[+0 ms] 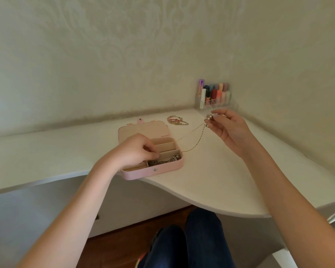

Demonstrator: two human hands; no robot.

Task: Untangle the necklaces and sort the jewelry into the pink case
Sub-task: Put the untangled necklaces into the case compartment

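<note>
Soft, even, warm-dim light — no glare, faint shadows; wide-angle bending at the edges, and fine detail smeared throughout.

Arms: both bare to above the elbow, no sleeves visible.
Hands: left hand point(132, 151) and right hand point(230, 130) without gloves.
Legs: dark blue trousers point(199, 240).
</note>
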